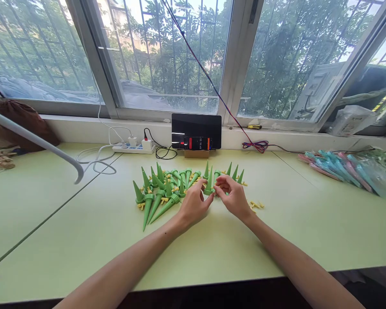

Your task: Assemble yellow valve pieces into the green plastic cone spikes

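The left hand pinches an upright green spike by its base, above the tabletop between both hands. The right hand's fingertips close in at its side; whether they grip a yellow piece, I cannot tell. The step looks like fitting work at the base, calling for a steady left hold and careful right-hand alignment.

One head-worn camera looks forward and down from above and behind the hands, fairly near, taking in the counter around them and windows beyond.
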Available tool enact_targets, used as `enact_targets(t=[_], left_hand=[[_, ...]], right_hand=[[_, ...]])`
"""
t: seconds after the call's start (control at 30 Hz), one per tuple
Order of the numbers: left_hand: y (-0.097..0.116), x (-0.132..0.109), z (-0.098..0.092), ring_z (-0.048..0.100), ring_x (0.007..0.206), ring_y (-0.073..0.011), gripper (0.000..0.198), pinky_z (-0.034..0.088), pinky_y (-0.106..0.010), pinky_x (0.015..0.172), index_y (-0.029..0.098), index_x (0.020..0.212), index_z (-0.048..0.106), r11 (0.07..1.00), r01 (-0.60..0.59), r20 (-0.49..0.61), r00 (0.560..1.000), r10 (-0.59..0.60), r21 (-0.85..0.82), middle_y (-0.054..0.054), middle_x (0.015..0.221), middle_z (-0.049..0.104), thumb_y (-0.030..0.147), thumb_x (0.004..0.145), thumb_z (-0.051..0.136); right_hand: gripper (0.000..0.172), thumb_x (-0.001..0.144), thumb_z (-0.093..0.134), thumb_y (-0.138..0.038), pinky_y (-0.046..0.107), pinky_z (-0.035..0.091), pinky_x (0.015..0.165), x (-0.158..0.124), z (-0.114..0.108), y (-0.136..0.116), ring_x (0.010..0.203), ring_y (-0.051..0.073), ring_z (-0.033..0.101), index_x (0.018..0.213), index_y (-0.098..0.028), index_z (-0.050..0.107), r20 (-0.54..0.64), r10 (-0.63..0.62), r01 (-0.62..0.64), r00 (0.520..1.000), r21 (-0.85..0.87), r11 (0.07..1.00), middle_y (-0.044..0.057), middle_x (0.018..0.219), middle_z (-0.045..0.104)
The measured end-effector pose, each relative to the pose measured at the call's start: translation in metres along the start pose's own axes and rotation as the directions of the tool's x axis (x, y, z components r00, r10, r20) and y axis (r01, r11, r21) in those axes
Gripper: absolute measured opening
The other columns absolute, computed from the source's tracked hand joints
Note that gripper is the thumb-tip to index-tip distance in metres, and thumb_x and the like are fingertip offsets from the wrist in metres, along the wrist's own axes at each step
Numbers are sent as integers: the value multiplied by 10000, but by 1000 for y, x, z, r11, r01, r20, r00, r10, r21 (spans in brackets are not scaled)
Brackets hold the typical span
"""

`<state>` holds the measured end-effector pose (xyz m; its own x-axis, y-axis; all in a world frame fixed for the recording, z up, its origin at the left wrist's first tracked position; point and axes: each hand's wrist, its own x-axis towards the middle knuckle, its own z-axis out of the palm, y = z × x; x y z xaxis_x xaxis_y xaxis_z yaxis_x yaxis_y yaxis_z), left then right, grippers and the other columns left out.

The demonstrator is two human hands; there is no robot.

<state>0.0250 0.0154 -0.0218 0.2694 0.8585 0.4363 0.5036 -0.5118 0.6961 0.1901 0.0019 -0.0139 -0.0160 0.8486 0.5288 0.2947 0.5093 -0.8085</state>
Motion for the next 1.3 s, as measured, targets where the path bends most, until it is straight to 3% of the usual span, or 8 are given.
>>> enact_targets(t=[0.5,0.83,1.3], left_hand=[[-2,1,1,478,556,-114,345,381,-253,567,188,1100,546,1000,11,-17,1000,-11,-23,45,716,484,412,850,629],[-3,1,2,485,551,-119,357,380,-250,556,183,1108,562,1000,-13,-29,1000,12,-14,39,698,510,433,861,621],[0,0,1,502,542,-96,310,426,-263,593,182,1116,537,1000,-30,-17,999,30,2,-16,896,621,357,871,610]], right_hand=[[186,883,645,-359,303,600,633,1,0,0,712,179,678,968,-201,594,22,57,-57,998,36,998,54,886,644],[229,879,639,-428,297,555,533,1,2,0,576,164,640,918,-212,575,43,95,-98,995,71,993,42,819,648],[249,890,630,-451,287,523,496,2,1,1,532,151,603,918,-210,572,41,88,-92,995,80,993,24,774,628]])
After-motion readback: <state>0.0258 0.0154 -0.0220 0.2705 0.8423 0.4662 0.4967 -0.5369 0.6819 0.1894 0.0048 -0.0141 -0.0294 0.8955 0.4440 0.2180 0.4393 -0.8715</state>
